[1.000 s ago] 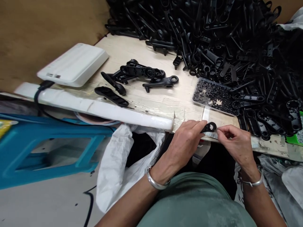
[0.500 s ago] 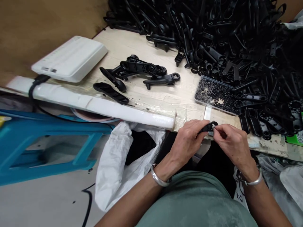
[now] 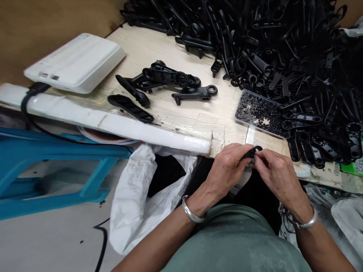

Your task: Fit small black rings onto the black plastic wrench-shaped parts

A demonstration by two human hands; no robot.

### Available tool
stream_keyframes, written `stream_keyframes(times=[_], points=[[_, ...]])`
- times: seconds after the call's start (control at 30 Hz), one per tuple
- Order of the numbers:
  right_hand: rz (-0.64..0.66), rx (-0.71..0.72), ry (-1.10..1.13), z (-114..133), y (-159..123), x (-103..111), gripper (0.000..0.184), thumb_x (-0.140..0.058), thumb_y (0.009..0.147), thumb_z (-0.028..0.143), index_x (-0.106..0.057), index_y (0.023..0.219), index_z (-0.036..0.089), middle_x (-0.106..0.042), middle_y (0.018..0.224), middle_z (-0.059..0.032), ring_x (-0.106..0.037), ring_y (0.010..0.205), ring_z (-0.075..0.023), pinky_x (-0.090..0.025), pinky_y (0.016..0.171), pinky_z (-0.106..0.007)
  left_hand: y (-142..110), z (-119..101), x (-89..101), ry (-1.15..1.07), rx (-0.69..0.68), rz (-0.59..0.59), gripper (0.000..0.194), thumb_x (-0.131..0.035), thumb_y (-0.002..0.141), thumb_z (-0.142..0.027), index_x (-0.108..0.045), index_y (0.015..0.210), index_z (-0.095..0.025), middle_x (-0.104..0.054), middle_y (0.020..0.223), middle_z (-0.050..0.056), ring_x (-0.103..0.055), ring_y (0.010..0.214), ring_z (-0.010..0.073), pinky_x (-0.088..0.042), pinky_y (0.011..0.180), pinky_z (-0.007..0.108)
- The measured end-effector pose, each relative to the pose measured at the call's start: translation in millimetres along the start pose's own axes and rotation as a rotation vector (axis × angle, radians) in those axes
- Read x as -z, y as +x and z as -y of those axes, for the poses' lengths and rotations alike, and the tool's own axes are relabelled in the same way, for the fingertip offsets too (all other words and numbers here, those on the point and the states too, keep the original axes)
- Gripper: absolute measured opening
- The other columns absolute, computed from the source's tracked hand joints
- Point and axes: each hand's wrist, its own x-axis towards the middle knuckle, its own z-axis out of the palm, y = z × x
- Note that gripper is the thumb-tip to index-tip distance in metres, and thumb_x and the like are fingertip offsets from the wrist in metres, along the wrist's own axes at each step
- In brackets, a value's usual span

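Head view: gripping black part point(image 3: 249, 153) in left hand point(image 3: 224, 167), tilted, at front edge of tabletop point(image 3: 224, 113), near small-parts tray point(image 3: 266, 121). Now in at the ring end point(image 3: 258, 147) with right hand point(image 3: 279, 170), versus just beside it a second ago. Can't tell if pinching rim or something small. Probably means working at the opening itself, not yet done.

Pale wooden bench point(image 3: 227, 113); heaped black parts point(image 3: 283, 56); tray point(image 3: 262, 129); white box point(image 3: 76, 62)
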Motion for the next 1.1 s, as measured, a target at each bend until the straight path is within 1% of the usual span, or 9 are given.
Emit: stream_keyframes(times=[0.1, 0.17, 0.27, 0.43, 0.63, 0.87, 0.93, 1.1], points=[[0.097, -0.081, 0.149, -6.4, 4.9, 8.1, 0.018, -0.051, 0.09, 0.019, -0.063, 0.077, 0.02, -0.063, 0.064, 0.0007, -0.056, 0.056, -0.0143, -0.037, 0.057, -0.026, -0.2, -0.7, 0.7, -0.01, 0.003, 0.009, 0.024, -0.061, 0.084, -0.006, -0.062, 0.106, -0.018, -0.072, 0.099, 0.004, -0.067, 0.093, 0.0164, -0.057, 0.083, 0.032], [0.151, -0.124, 0.209, -10.4, 8.2, 10.5, 0.019, -0.051, 0.089, 0.019, -0.062, 0.074, 0.02, -0.06, 0.06, 0.0027, -0.054, 0.053, -0.0129, -0.035, 0.054, -0.025, -0.1, -1.4, 1.4, -0.015, 0.007, 0.015, 0.024, -0.061, 0.084, -0.006, -0.062, 0.105, -0.017, -0.071, 0.097, 0.004, -0.067, 0.092, 0.0162, -0.056, 0.082, 0.031], [0.181, -0.164, 0.25, -12.3, 11.4, 10.0, 0.022, -0.049, 0.089, 0.02, -0.06, 0.069, 0.02, -0.057, 0.055, 0.0036, -0.051, 0.05, -0.0122, -0.033, 0.052, -0.025, 0.4, -1.9, 2.5, -0.02, 0.005, 0.025, 0.025, -0.062, 0.083, -0.004, -0.062, 0.105, -0.016, -0.071, 0.096, 0.004, -0.066, 0.091, 0.0163, -0.056, 0.081, 0.031], [0.147, -0.17, 0.19, -7.4, 13.1, 9.0, 0.024, -0.048, 0.088, 0.02, -0.057, 0.066, 0.02, -0.055, 0.051, 0.0036, -0.05, 0.047, -0.0123, -0.033, 0.051, -0.025, 1.6, -2.0, 4.1, -0.019, 0.004, 0.042, 0.027, -0.06, 0.083, -0.003, -0.061, 0.106, -0.017, -0.07, 0.096, 0.004, -0.066, 0.092, 0.0169, -0.056, 0.081, 0.031], [0.185, -0.158, 0.114, -4.6, 16.3, 11.9, 0.021, -0.047, 0.087, 0.018, -0.056, 0.068, 0.021, -0.057, 0.051, 0.003, -0.052, 0.047, -0.0135, -0.033, 0.052, -0.025, 2.0, -2.6, 4.3, 0.0, 0.001, 0.052, 0.027, -0.059, 0.083, -0.003, -0.061, 0.106, -0.017, -0.07, 0.094, 0.004, -0.065, 0.09, 0.0171, -0.055, 0.079, 0.032], [0.242, -0.076, 0.034, 0.2, 22.0, 16.3, 0.025, -0.043, 0.089, 0.02, -0.045, 0.064, 0.022, -0.056, 0.051, 0.0011, -0.053, 0.047, -0.0145, -0.031, 0.051, -0.027, 2.0, -2.4, 2.7, -0.001, -0.028, 0.04, 0.027, -0.06, 0.082, -0.001, -0.061, 0.104, -0.015, -0.069, 0.092, 0.005, -0.064, 0.087, 0.0172, -0.055, 0.078, 0.031], [0.263, -0.057, 0.019, 0.4, 23.7, 17.4, 0.025, -0.042, 0.089, 0.02, -0.044, 0.064, 0.023, -0.055, 0.051, 0.0008, -0.054, 0.047, -0.0152, -0.031, 0.051, -0.028, 2.2, -2.4, 2.7, -0.005, -0.032, 0.031, 0.026, -0.06, 0.082, -0.001, -0.061, 0.104, -0.014, -0.069, 0.092, 0.005, -0.064, 0.087, 0.0172, -0.055, 0.078, 0.031], [0.292, -0.08, 0.04, -0.9, 25.4, 19.0, 0.026, -0.044, 0.089, 0.018, -0.045, 0.064, 0.023, -0.057, 0.049, 0.0021, -0.056, 0.048, -0.0158, -0.031, 0.052, -0.028, 3.1, -2.4, 3.3, -0.008, -0.047, 0.022, 0.024, -0.06, 0.082, -0.001, -0.061, 0.102, -0.013, -0.069, 0.09, 0.005, -0.064, 0.086, 0.0175, -0.055, 0.078, 0.03]])
